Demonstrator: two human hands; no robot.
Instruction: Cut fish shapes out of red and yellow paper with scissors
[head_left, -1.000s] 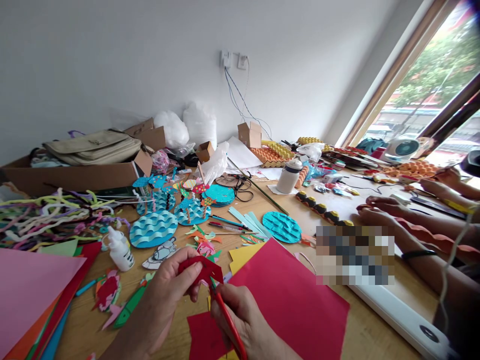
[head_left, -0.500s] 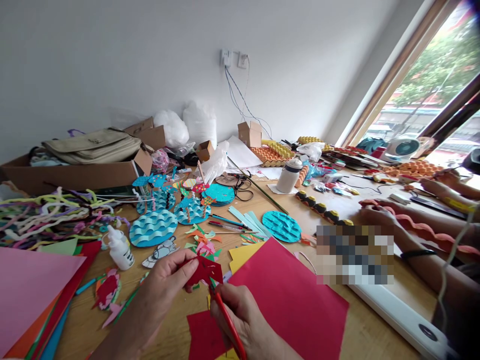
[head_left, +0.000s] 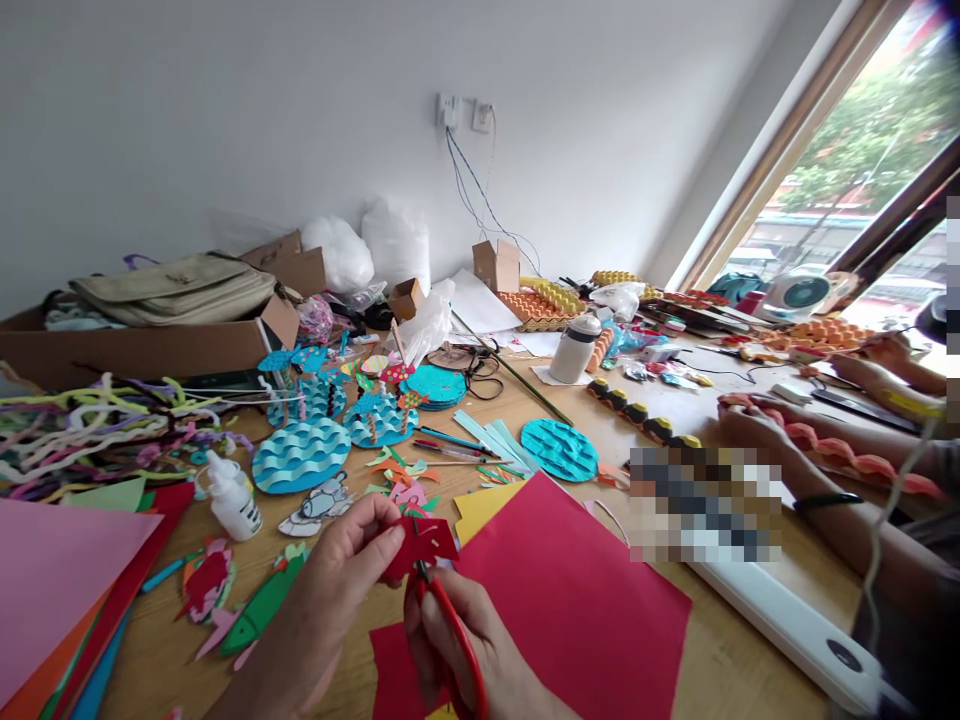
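Note:
Between thumb and fingers, my left hand [head_left: 349,565] pinches a small dark red piece of paper [head_left: 435,540]. My right hand [head_left: 469,630] is closed round red-handled scissors [head_left: 466,655], whose blades are at the paper's lower edge. Under and beside my right hand lie a large red sheet [head_left: 577,590] and a smaller red piece [head_left: 394,670]. Yellow paper [head_left: 484,508] shows beneath the large sheet. Left of my left forearm rest a green paper fish [head_left: 262,605] and a red and pink paper fish [head_left: 206,585].
A white glue bottle [head_left: 234,500] stands left, near coloured sheets [head_left: 67,560] and pipe cleaners [head_left: 150,430]. Blue wavy paper discs [head_left: 300,455] and paper scraps [head_left: 405,480] lie ahead. At right, a co-worker's hands [head_left: 757,430] hold an orange wavy strip beside a long white device [head_left: 787,620].
The scissors have turned more upright, their handles opening wider, and the blades now cross the red paper. My left forearm has shifted, revealing more of the green fish.

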